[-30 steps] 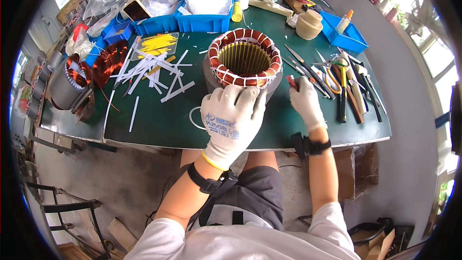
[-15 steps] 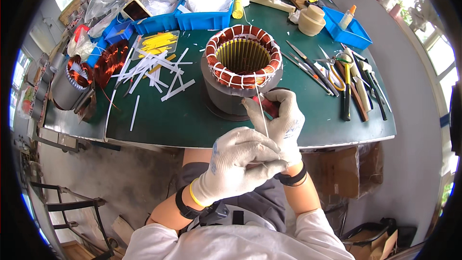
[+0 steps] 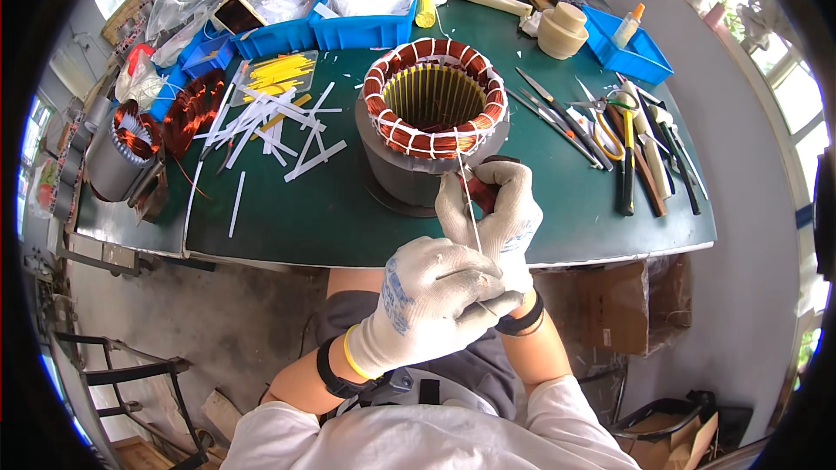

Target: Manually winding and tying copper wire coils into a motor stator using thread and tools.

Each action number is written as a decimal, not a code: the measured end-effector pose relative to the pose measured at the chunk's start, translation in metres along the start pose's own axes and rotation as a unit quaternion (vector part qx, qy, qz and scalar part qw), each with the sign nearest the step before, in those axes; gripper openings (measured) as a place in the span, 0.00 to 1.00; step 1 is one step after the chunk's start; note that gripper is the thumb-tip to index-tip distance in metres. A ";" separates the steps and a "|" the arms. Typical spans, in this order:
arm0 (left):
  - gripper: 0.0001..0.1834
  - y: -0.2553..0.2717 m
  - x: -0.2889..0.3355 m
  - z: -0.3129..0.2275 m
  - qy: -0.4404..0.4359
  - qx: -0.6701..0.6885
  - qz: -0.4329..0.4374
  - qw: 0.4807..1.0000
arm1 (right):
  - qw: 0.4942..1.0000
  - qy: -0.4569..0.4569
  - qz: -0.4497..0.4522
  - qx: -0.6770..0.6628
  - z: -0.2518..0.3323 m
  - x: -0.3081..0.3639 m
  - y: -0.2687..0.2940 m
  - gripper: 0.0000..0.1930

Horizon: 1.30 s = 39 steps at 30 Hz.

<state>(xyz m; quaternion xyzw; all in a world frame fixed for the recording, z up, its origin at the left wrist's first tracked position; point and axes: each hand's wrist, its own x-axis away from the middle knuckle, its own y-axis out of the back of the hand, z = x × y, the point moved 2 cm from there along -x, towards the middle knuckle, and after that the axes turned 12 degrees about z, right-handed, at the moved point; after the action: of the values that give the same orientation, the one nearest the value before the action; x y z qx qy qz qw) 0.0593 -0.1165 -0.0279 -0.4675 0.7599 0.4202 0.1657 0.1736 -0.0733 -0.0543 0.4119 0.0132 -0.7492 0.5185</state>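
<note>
A motor stator [image 3: 401,159] stands upright at the table's middle, its copper windings [image 3: 383,125] bound at the top with white lacing. From the front of that ring a white cord [image 3: 468,190] runs taut down towards me. My gloved left hand [image 3: 431,296] is closed with the cord pinched in its fingers, below and left of the other hand. Just in front of the stator, my gloved right hand [image 3: 505,222] curls round a small red tool with a dark end [image 3: 482,195]. Its working end is mostly hidden, and the cord passes by its fingertips.
White strips [image 3: 270,122] and a tray of yellow strips [image 3: 280,75] lie left of the stator. Scissors [image 3: 607,126], a hammer [image 3: 627,161] and other hand tools lie right. Blue bins [image 3: 364,32] line the back; another wound stator [image 3: 116,152] stands far left.
My right hand's fingertips have drawn closer to the cord, covering more of the red tool. My left hand keeps hold of the cord and has turned slightly. The view has shifted a little.
</note>
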 end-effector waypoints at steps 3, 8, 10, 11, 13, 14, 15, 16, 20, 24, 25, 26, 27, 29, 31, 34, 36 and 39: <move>0.13 0.002 0.000 -0.003 -0.005 -0.049 0.011 0.999 | 1.000 -0.015 0.002 0.000 0.003 0.000 0.000 0.19; 0.10 0.047 -0.030 0.018 -0.098 0.015 0.046 0.994 | 1.000 0.006 -0.002 0.020 -0.003 -0.002 0.000 0.18; 0.11 0.069 -0.043 0.050 -0.053 0.260 -0.031 0.964 | 1.000 -0.014 -0.013 -0.001 0.005 -0.003 -0.003 0.18; 0.12 0.073 -0.054 0.061 -0.019 0.430 -0.059 0.901 | 1.000 -0.016 -0.016 -0.001 0.007 -0.004 -0.002 0.18; 0.09 0.080 -0.065 0.066 0.035 0.371 -0.028 0.928 | 0.999 -0.020 -0.027 -0.002 0.007 -0.007 0.002 0.17; 0.08 0.080 -0.066 0.059 0.097 0.294 -0.004 0.951 | 1.000 -0.017 -0.018 0.015 0.005 -0.006 0.002 0.17; 0.09 0.073 -0.070 0.050 0.098 0.221 0.018 0.970 | 0.999 -0.016 -0.010 0.030 0.003 -0.006 0.003 0.17; 0.17 0.072 -0.068 0.045 0.138 0.111 0.075 0.981 | 0.999 -0.023 -0.018 0.028 0.003 -0.006 0.004 0.17; 0.18 0.084 -0.068 0.027 0.106 -0.229 0.148 0.956 | 0.999 -0.008 -0.005 0.043 0.003 -0.009 0.005 0.18; 0.15 0.089 -0.065 0.022 0.079 -0.436 0.177 0.879 | 0.999 -0.007 -0.004 0.041 0.001 -0.008 0.004 0.18; 0.12 0.088 -0.066 0.020 0.070 -0.470 0.174 0.863 | 0.999 -0.007 -0.009 0.038 0.002 -0.008 0.004 0.17; 0.12 0.088 -0.069 0.020 0.068 -0.470 0.177 0.862 | 0.999 -0.007 -0.013 0.035 0.002 -0.007 0.005 0.17; 0.10 0.088 -0.073 0.022 0.034 -0.409 0.193 0.891 | 0.999 -0.010 -0.016 0.036 0.002 -0.007 0.006 0.17; 0.08 0.093 -0.079 0.037 0.021 -0.172 0.241 0.955 | 1.000 -0.014 -0.011 0.021 0.006 -0.006 0.006 0.16; 0.10 0.093 -0.079 0.051 0.021 -0.089 0.271 0.958 | 1.000 0.003 -0.020 0.017 0.006 -0.006 0.005 0.16; 0.10 0.091 -0.080 0.053 0.023 -0.080 0.296 0.952 | 0.999 0.021 -0.028 0.023 0.007 -0.006 0.003 0.16; 0.11 0.090 -0.081 0.051 0.028 -0.087 0.301 0.949 | 0.999 0.017 -0.025 0.036 0.008 -0.008 0.005 0.16; 0.11 0.090 -0.082 0.054 0.036 -0.096 0.302 0.948 | 0.999 0.011 -0.017 0.042 0.006 -0.008 0.003 0.16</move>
<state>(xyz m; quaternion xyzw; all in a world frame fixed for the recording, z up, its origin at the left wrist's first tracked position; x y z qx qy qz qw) 0.0172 -0.0080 0.0363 -0.2449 0.8267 0.5049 -0.0417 0.1734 -0.0711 -0.0434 0.4413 -0.0059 -0.7531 0.4878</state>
